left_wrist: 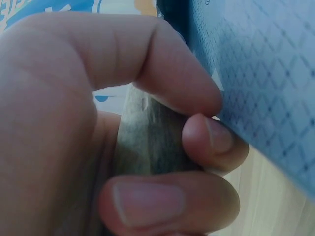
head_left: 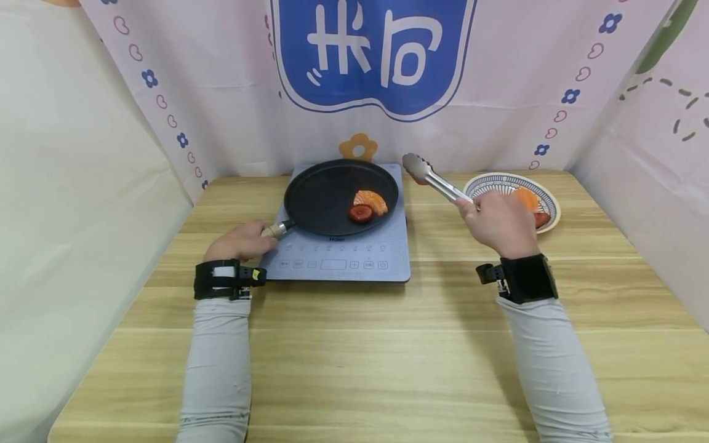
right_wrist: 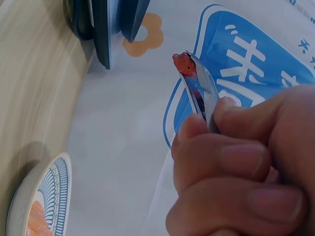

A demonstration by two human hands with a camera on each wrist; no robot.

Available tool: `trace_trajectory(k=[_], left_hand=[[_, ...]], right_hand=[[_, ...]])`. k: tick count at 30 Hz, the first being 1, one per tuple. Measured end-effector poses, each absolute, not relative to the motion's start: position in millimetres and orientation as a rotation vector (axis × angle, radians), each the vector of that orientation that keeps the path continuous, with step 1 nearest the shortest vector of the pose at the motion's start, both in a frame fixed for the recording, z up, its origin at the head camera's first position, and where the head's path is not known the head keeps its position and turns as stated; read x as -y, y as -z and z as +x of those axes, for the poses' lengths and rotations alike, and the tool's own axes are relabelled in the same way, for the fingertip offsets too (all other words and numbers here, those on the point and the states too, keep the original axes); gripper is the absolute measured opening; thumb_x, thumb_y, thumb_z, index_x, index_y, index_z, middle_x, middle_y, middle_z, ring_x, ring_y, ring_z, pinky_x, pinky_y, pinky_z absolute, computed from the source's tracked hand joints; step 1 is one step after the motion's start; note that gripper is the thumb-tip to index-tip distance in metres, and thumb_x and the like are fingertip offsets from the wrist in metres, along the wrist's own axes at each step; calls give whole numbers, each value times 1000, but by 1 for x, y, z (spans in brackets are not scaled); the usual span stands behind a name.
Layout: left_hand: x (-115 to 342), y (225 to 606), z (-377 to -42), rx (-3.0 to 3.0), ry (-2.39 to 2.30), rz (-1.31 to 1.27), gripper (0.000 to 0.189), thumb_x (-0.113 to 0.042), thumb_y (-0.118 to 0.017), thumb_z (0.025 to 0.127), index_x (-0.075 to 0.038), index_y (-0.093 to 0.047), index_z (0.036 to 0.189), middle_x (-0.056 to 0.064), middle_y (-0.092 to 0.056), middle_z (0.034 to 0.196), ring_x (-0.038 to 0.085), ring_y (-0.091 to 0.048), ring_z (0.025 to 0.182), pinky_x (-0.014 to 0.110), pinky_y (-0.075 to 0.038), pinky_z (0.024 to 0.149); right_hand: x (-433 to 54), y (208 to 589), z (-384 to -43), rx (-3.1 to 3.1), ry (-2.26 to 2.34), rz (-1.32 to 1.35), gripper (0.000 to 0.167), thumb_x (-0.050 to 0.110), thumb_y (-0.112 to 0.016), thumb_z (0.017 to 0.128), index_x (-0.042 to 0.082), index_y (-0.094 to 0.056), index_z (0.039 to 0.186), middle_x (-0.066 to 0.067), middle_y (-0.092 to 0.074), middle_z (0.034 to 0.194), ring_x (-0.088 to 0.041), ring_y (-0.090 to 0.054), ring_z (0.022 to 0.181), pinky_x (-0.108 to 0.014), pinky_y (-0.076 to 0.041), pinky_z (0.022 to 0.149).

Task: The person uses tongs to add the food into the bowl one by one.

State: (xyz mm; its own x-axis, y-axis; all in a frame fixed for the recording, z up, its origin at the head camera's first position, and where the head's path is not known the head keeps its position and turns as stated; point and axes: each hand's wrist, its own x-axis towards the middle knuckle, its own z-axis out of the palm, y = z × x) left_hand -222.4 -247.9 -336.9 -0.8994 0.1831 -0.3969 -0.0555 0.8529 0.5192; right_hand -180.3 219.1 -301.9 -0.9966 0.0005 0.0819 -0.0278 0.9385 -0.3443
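My left hand (head_left: pixel 240 241) grips the wooden handle (head_left: pixel 271 231) of a round black frying pan (head_left: pixel 321 194); its fingers curl round the handle (left_wrist: pixel 152 137) in the left wrist view. Inside the pan, an orange, white-striped salmon slice (head_left: pixel 370 200) lies beside a round dark-red piece (head_left: pixel 360 214). My right hand (head_left: pixel 501 223) holds metal tongs (head_left: pixel 442 186) raised between pan and plate, tips toward the pan. Between the tongs' tips is a reddish piece of food (right_wrist: pixel 184 65), its kind unclear. Below and behind that hand sits a patterned plate (head_left: pixel 487 180), partly hidden.
A flat induction cooker (head_left: pixel 332 264) carries the pan, its control panel facing me. The plate bears an orange piece (head_left: pixel 526 199) and a red piece (head_left: pixel 541 219). Behind the wooden table (head_left: pixel 354 351) hangs a printed cloth (head_left: pixel 221 111), with pale cloth at both sides.
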Motion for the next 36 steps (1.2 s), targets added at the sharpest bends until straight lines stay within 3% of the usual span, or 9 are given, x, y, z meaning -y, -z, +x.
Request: trace_trajectory(k=[11, 22, 36], left_hand=[[248, 337, -223, -2586, -748, 102, 28, -23, -55, 99, 0, -55, 116, 5, -51, 85, 17, -48, 68, 29, -43, 60], [250, 338, -223, -2593, -740, 91, 29, -23, -55, 99, 0, -55, 116, 5, -51, 85, 17, -48, 68, 29, -43, 61], [248, 338, -223, -2612, -730, 104, 27, -24, -55, 99, -2, -56, 114, 4, -51, 83, 18, -48, 68, 29, -42, 60]], right_hand=[[-203, 310, -182, 2989, -542, 55, 54, 54, -44, 109, 11, -64, 82, -13, -58, 80, -35, -59, 76, -44, -42, 55], [-189, 319, -187, 3013, -544, 93, 53, 50, -45, 110, 9, -63, 82, -8, -50, 72, -27, -52, 64, -37, -36, 51], [-182, 329, -199, 2978, -531, 101, 51, 49, -49, 109, 9, -68, 83, -10, -56, 71, -31, -57, 66, -41, -39, 50]])
